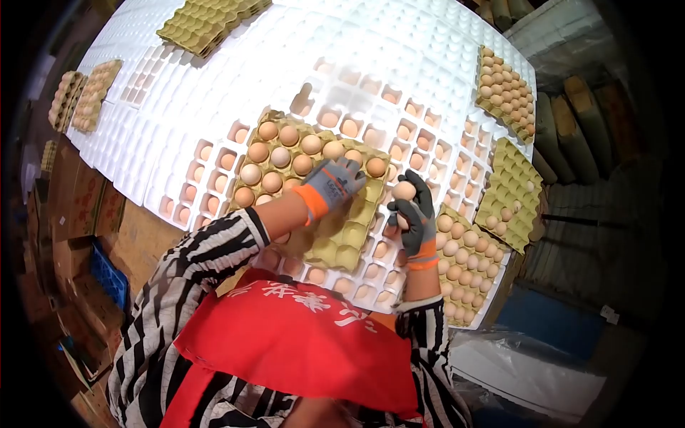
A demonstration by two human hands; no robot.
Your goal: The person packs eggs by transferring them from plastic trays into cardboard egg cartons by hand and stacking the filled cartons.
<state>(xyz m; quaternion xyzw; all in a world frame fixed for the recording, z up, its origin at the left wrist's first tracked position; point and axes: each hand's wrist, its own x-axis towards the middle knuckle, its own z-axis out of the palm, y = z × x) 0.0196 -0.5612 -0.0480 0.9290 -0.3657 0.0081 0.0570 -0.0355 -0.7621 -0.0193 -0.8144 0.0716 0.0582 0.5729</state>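
My left hand (334,187), in a grey and orange glove, is over a yellow-green egg tray (341,235), fingers slightly spread beside the eggs of its far rows. What lies under the palm is hidden. Brown eggs (302,165) fill much of the tray's far and left part; bare cups show at its near right. Just right of the tray, my right hand (422,221), gloved in dark grey and orange, is closed around eggs. One egg (404,190) shows between its fingers and another (403,222) lower, by the palm. White foam trays (214,153) with egg-filled pockets surround the tray.
At the right stand a full egg tray (465,274), a part-filled tray (508,189) and another full tray (506,95). Stacked trays (207,25) sit at the far left of the white foam. More egg trays (95,96) are at the left edge. A blue crate (109,277) lies below.
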